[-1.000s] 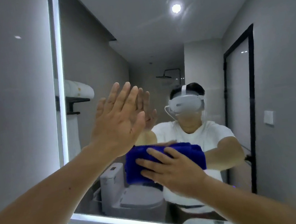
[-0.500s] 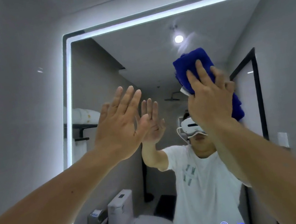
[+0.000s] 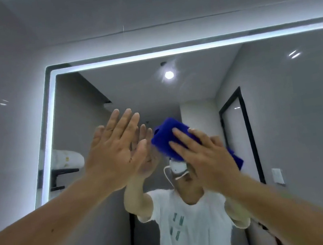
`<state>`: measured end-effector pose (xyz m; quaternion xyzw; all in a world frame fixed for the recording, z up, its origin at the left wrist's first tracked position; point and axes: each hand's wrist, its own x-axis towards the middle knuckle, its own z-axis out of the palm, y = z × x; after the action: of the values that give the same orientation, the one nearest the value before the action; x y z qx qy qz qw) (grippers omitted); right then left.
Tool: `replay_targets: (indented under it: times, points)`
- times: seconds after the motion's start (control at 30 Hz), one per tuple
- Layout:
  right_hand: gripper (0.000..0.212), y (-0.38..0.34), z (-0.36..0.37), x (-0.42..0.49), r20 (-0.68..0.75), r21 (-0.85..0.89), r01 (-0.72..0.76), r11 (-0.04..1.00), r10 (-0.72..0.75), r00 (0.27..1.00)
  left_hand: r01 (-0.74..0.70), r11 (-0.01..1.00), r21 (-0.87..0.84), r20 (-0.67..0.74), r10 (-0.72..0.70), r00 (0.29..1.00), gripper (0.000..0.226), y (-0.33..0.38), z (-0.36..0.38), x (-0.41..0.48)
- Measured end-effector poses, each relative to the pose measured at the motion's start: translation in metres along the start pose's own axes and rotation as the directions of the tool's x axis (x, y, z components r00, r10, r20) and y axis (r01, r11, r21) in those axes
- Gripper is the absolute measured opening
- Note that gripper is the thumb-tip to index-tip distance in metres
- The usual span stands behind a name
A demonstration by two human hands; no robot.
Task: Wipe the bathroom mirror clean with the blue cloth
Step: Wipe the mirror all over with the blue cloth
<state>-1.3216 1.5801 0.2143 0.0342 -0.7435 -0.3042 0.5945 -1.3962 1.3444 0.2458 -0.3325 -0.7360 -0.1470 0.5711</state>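
The bathroom mirror (image 3: 282, 113) fills the wall ahead, framed by a lit white strip. My right hand (image 3: 204, 158) presses the folded blue cloth (image 3: 167, 136) flat against the glass near the middle, fingers straight and spread over it. My left hand (image 3: 114, 151) lies flat on the glass to the left of the cloth, fingers straight and together. The cloth's lower right corner shows past my right wrist. Both forearms reach up from the bottom corners.
Grey tiled wall (image 3: 8, 146) surrounds the mirror on the left and above. The lit frame's top left corner (image 3: 53, 73) is above my left hand. Reflected in the glass are a ceiling lamp, a towel shelf, a toilet, a black-framed door and the person.
My right hand carried the cloth from low on the glass up high, then left and slightly down toward my left hand. The view tilted upward. My left hand stayed flat on the mirror.
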Motion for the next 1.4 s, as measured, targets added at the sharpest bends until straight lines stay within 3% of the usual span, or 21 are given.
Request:
replay_targets:
  times: [0.1,0.2,0.33,0.4,0.5,0.57,0.7,0.77,0.83,0.97,1.13,1.3,1.4]
  points:
    - [0.057,0.062,-0.01,0.027,-0.058,-0.033,-0.307,0.951,0.305,0.951,-0.035,0.999,-0.015,0.002,0.035,0.999,0.071,-0.006,-0.009,0.006]
    - [0.055,0.079,-0.008,0.063,-0.076,-0.02,-0.458,0.889,0.456,0.887,-0.077,0.997,0.012,-0.027,0.077,0.997,0.067,-0.013,-0.018,0.017]
    - [0.06,0.048,-0.006,0.123,-0.049,0.103,-0.651,0.752,0.658,0.752,-0.124,0.992,0.014,-0.08,0.125,0.989,0.067,-0.024,-0.028,0.031]
    - [0.06,0.013,-0.002,0.145,-0.075,0.118,-0.581,0.805,0.591,0.804,-0.104,0.995,-0.007,-0.106,0.103,0.989,0.067,-0.033,-0.033,0.038]
    - [0.064,-0.065,0.014,0.151,-0.076,0.158,-0.292,0.943,0.306,0.949,-0.084,0.996,0.0,-0.133,0.083,0.988,0.069,-0.043,-0.038,0.045]
    - [0.075,-0.117,0.023,0.139,-0.063,0.164,-0.123,0.979,0.135,0.989,-0.08,0.997,0.004,-0.133,0.08,0.988,0.069,-0.043,-0.039,0.046]
    - [0.071,-0.152,0.031,0.111,0.015,0.24,0.129,0.962,-0.137,0.991,-0.083,0.996,0.025,-0.116,0.086,0.99,0.071,-0.035,-0.035,0.039]
    - [0.076,-0.13,0.027,0.103,0.022,0.19,0.246,0.95,-0.255,0.967,-0.086,0.995,0.046,-0.103,0.09,0.991,0.07,-0.031,-0.035,0.041]
    - [0.072,-0.092,0.022,0.1,-0.02,0.113,0.272,0.956,-0.272,0.962,-0.081,0.994,0.071,-0.102,0.088,0.991,0.068,-0.03,-0.037,0.05]
    - [0.06,0.005,0.01,0.105,-0.139,-0.013,-0.077,0.997,0.074,0.987,-0.088,0.992,0.087,-0.084,0.095,0.992,0.065,-0.029,-0.038,0.066]
    - [0.049,0.094,-0.002,0.121,-0.177,-0.007,-0.407,0.914,0.399,0.9,-0.063,0.996,0.068,-0.037,0.065,0.997,0.07,-0.036,-0.031,0.075]
    - [0.061,0.076,-0.002,0.154,-0.129,-0.031,-0.59,0.807,0.582,0.803,-0.013,1.0,0.019,-0.04,0.013,0.999,0.073,-0.058,-0.029,0.08]
    - [0.057,0.039,-0.001,0.195,-0.136,0.015,-0.533,0.846,0.53,0.837,0.003,1.0,-0.025,-0.073,-0.005,0.997,0.073,-0.071,-0.032,0.077]
